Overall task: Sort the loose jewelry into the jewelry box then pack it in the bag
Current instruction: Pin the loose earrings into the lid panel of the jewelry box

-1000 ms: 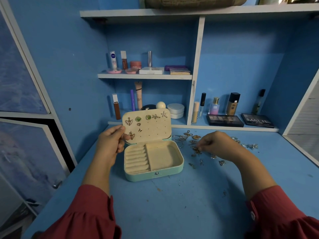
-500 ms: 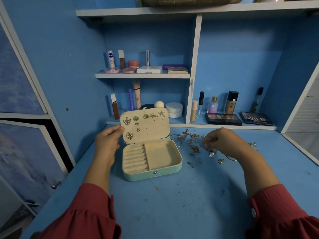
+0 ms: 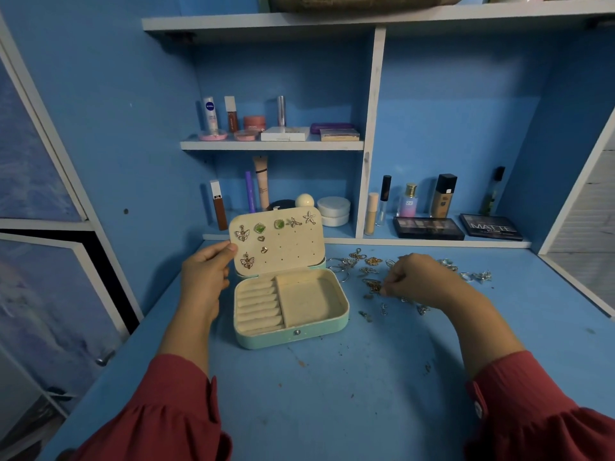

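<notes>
- A blue desk (image 3: 332,394) fills the lower view, with shelves of cosmetics (image 3: 426,207) at 12 o'clock. Something that may be the bag lies on the top shelf, only partly in view.
- A mint jewelry box (image 3: 293,307) sits open at the centre of the desk. It is a rigid, light case; best lifted by its base walls once shut, not by the hinged lid.
- Its lid (image 3: 278,242) stands upright at the box's 12 o'clock, cream-lined, with several earrings (image 3: 246,247) pinned in it.
- The left hand (image 3: 204,277), at the box's 9 o'clock, steadies the lid's left edge with thumb and fingertips.
- The right hand (image 3: 419,277), at the box's 3 o'clock, has its fingers curled down over the pile; it seems to pinch one small gold piece, though which piece I cannot tell.
- Loose jewelry (image 3: 369,271) lies scattered at 3 o'clock: thin, light, likely to tangle and slip, so each wants a fingertip pinch on its body, not its hook.
</notes>
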Available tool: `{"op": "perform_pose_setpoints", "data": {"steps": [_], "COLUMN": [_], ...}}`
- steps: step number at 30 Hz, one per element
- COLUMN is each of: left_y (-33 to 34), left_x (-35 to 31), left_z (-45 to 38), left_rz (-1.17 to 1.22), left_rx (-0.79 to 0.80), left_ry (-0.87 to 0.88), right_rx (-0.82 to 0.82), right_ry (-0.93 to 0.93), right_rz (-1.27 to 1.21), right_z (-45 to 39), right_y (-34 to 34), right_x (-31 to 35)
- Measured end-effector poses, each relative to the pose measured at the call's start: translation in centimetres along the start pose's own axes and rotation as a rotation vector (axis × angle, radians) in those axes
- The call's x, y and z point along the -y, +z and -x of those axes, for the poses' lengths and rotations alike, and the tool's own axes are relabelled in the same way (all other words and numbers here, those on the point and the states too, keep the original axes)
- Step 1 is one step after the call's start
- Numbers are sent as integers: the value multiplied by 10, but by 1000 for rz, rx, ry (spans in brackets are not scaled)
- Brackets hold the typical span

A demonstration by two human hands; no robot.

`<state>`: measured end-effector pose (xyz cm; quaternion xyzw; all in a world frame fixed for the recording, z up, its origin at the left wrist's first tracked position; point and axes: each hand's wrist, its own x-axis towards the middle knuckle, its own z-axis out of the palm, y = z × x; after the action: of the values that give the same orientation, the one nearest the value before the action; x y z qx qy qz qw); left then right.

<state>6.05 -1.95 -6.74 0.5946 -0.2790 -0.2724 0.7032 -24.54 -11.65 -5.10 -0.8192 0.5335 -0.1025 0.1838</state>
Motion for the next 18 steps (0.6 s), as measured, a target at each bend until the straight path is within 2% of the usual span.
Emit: {"op": "perform_pose_setpoints", "data": {"steps": [6, 18], "left_y": [-1, 0], "left_x": [0, 0], "left_z": [0, 0], "left_rz": [3, 9], "left_rx": [1, -1], "left_ry": [3, -4], "right_rx": [12, 15], "right_ry": [-74, -92], "right_rz": [23, -52], "right_z": [1, 0], "right_y": [4, 3], "right_x": [3, 0]}}
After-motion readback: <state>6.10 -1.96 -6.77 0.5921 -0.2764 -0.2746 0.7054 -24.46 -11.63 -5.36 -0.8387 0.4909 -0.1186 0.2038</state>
